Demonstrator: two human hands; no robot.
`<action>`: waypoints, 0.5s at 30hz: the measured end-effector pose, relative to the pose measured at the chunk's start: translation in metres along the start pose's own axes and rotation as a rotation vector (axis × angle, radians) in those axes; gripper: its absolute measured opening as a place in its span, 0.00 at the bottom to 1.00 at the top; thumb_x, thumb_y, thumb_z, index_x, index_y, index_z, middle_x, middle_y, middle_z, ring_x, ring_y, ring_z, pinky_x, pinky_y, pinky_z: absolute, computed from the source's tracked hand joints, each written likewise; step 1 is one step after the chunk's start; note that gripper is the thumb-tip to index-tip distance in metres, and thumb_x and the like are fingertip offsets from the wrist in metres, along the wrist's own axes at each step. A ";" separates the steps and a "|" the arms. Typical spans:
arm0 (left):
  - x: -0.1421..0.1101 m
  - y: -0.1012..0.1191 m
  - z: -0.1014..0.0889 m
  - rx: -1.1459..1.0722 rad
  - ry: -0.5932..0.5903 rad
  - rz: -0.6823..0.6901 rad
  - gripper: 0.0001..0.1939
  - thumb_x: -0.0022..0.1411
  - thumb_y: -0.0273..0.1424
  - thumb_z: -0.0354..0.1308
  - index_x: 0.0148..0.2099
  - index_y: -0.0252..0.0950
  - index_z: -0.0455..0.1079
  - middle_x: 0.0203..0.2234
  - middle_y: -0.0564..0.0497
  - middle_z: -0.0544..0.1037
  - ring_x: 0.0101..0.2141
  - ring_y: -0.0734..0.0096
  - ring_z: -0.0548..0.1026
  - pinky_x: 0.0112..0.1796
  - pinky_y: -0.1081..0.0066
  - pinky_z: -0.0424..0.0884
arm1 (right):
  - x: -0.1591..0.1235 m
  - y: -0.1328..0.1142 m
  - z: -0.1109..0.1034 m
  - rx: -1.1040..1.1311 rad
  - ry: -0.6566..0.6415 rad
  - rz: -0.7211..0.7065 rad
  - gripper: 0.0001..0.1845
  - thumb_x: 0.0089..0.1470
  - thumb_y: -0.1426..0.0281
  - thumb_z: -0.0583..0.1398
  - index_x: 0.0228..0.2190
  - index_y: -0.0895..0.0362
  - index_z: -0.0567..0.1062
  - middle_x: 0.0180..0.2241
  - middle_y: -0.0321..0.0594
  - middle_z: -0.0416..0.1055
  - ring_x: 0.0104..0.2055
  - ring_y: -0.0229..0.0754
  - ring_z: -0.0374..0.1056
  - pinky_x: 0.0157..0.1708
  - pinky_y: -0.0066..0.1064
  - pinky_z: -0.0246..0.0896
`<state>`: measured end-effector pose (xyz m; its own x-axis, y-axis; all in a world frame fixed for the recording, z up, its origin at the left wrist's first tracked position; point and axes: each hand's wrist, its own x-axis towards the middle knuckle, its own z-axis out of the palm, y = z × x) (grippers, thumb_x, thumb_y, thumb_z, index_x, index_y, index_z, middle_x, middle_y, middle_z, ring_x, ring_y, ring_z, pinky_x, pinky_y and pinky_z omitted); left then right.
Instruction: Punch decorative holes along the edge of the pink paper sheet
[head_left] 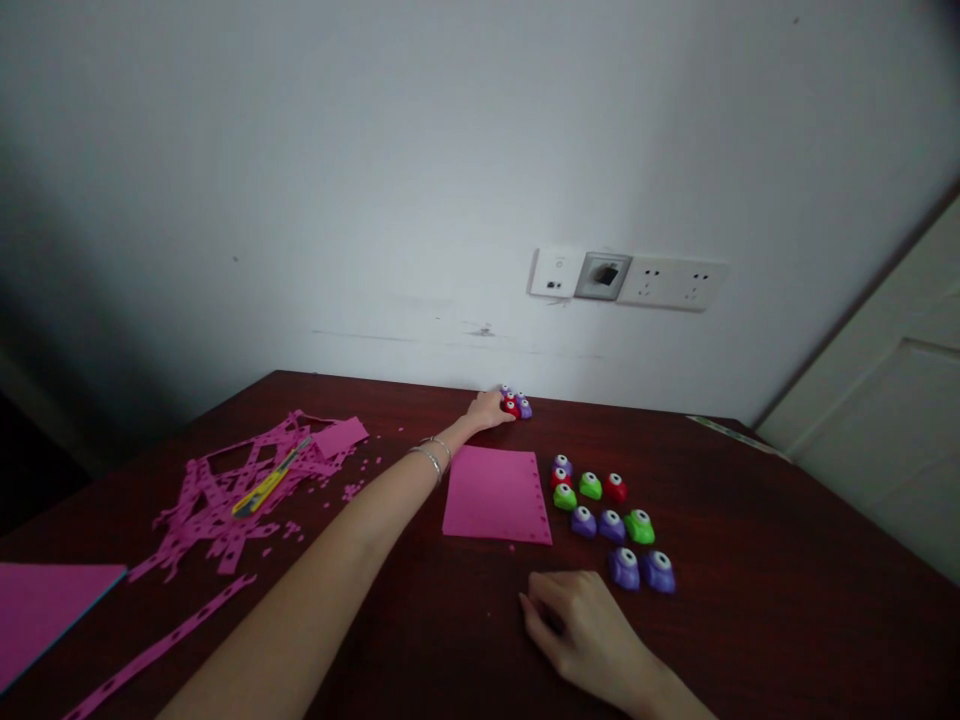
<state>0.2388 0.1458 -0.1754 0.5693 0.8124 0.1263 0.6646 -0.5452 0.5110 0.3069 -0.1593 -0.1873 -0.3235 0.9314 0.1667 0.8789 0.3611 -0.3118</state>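
Note:
At the far side of the table, my left hand (489,409) is closed around the near edge of a small cluster of craft punches. Its thumb lies by a red craft punch (511,406), and purple ones (525,409) sit right beside it. The fingertips are partly hidden behind the punches. My right hand (574,625) rests on the table near the front, fingers curled in towards the thumb, with nothing visible in them. Between the hands lies a square pink sheet (496,495) with small punched marks along its right edge.
Several purple, green (640,526) and red craft punches stand right of the sheet. Left lie pink paper scraps (217,490), a yellow utility knife (262,490), a punched strip (161,650) and another pink sheet (52,610). Wall sockets (671,283) are behind the table.

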 end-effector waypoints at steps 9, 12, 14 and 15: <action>0.012 -0.007 0.006 0.011 0.012 -0.018 0.14 0.46 0.40 0.63 0.33 0.38 0.71 0.33 0.51 0.76 0.38 0.65 0.72 0.40 0.70 0.65 | 0.003 0.004 0.003 0.027 -0.006 0.004 0.12 0.55 0.72 0.49 0.20 0.56 0.60 0.19 0.32 0.64 0.20 0.32 0.58 0.23 0.28 0.41; 0.014 -0.008 0.007 0.008 0.028 -0.010 0.14 0.45 0.41 0.63 0.33 0.38 0.72 0.35 0.51 0.76 0.39 0.64 0.71 0.41 0.69 0.64 | 0.003 0.005 0.003 0.030 -0.008 0.010 0.12 0.55 0.71 0.49 0.20 0.56 0.59 0.19 0.32 0.64 0.21 0.32 0.57 0.23 0.27 0.41; 0.014 -0.009 0.008 -0.001 0.039 0.000 0.15 0.44 0.41 0.63 0.33 0.38 0.72 0.35 0.50 0.76 0.39 0.64 0.71 0.40 0.69 0.64 | 0.003 0.005 0.003 0.037 -0.005 0.015 0.12 0.55 0.71 0.49 0.20 0.56 0.59 0.19 0.32 0.64 0.21 0.32 0.57 0.23 0.27 0.41; 0.014 -0.009 0.008 -0.010 0.043 0.008 0.14 0.45 0.40 0.63 0.33 0.37 0.72 0.34 0.50 0.76 0.38 0.64 0.72 0.40 0.69 0.64 | 0.003 0.005 0.002 0.041 -0.003 0.018 0.13 0.55 0.71 0.49 0.20 0.56 0.59 0.19 0.32 0.64 0.20 0.32 0.57 0.23 0.27 0.41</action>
<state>0.2444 0.1610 -0.1850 0.5530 0.8163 0.1667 0.6550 -0.5497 0.5185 0.3095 -0.1549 -0.1907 -0.3087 0.9379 0.1583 0.8694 0.3457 -0.3530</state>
